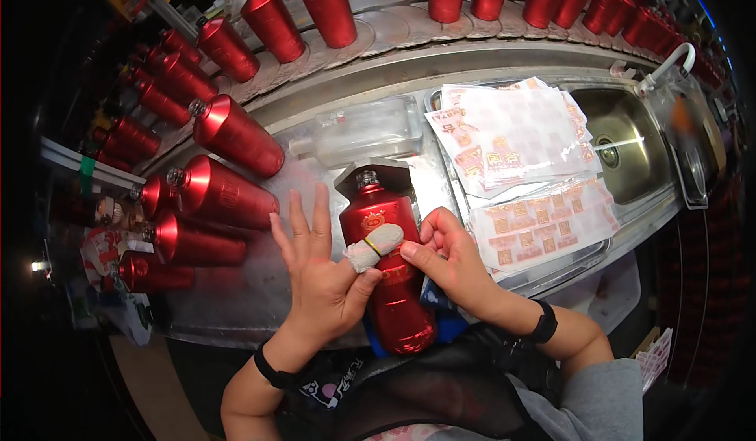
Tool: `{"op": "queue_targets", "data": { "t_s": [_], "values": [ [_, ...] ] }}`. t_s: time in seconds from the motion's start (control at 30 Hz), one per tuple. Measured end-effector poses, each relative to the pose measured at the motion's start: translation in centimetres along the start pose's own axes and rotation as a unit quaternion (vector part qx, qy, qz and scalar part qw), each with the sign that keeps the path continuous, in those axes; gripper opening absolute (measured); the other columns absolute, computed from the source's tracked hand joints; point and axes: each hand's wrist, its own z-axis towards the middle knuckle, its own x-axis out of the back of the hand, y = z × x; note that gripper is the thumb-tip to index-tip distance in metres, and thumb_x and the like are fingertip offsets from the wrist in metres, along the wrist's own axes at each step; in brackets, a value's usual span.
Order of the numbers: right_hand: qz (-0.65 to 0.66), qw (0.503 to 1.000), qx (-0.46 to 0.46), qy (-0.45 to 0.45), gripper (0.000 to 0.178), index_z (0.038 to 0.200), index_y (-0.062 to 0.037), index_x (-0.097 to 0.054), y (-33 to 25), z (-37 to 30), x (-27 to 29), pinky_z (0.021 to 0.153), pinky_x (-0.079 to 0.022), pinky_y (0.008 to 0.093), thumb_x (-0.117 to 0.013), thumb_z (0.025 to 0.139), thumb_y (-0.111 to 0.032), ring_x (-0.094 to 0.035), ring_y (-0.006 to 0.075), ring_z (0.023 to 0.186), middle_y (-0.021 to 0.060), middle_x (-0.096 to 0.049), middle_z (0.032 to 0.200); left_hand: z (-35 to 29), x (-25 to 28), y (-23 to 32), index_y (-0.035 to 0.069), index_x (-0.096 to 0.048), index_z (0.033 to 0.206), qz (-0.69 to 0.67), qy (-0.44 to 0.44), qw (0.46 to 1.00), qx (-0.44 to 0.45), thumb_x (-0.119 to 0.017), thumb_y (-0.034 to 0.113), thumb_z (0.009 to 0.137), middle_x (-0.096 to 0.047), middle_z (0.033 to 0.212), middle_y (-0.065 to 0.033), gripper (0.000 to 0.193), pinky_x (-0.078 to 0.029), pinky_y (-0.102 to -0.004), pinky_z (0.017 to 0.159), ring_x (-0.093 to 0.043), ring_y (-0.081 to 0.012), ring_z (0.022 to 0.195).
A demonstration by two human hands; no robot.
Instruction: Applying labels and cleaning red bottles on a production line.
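A shiny red bottle point(398, 283) with a bare threaded neck lies tilted before me, its neck in a dark angular rest point(394, 175) and its base toward my body. My left hand point(323, 287) is at its left side with several fingers spread. One finger, wrapped in white cloth point(383, 240) with a dark and yellow band, presses on the bottle's front. From the right, my right hand point(457, 264) has its fingers curled and its thumb against the bottle beside the wrapped fingertip. Whatever may be between thumb and fingers is too small to make out.
Label sheets point(512, 138) lie stacked on a tray to the right, beside a steel sink point(626, 153) with a white faucet point(669, 67). A clear bottle point(370, 132) lies behind the work. Several red bottles point(228, 193) stand at left, others along the conveyor point(386, 27).
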Motion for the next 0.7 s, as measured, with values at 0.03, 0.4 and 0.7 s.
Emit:
{"op": "queue_targets", "data": {
  "t_s": [0.03,0.4,0.7],
  "values": [
    [-0.003,1.0,-0.004,0.005,0.034,0.094,-0.0076,-0.044,0.1,0.0,0.1,0.058,-0.035,0.0189,-0.073,0.091,-0.025,-0.038,0.0013,0.069,-0.006,-0.042,0.076,0.3,-0.1,0.0,0.018,-0.072,0.121,-0.001,-0.003,1.0,-0.011,-0.042,0.053,0.1,-0.013,0.161,-0.0276,0.05,0.005,-0.0643,0.113,-0.004,-0.0478,0.149],
    [-0.021,1.0,0.014,0.0,0.033,0.095,-0.0068,-0.044,0.3,-0.4,-0.1,0.059,-0.036,0.0191,-0.072,0.091,-0.024,-0.039,0.0017,0.068,-0.0048,-0.044,0.079,0.0,-0.3,-1.4,0.015,-0.07,0.122,-0.026,0.01,1.0,0.009,-0.038,0.051,0.101,-0.017,0.16,-0.0272,0.053,0.002,-0.0624,0.115,-0.009,-0.0478,0.149],
    [0.066,0.998,-0.016,-0.014,0.024,0.088,-0.0085,-0.049,0.1,0.2,0.4,0.056,-0.034,0.017,-0.071,0.092,-0.018,-0.042,-0.0006,0.064,-0.0055,-0.052,0.072,1.2,-0.5,-0.9,0.017,-0.071,0.122,-0.029,0.044,0.998,-0.022,-0.046,0.045,0.1,-0.025,0.16,-0.021,0.043,0.0,-0.0641,0.115,-0.014,-0.0475,0.148]
  ]
}}
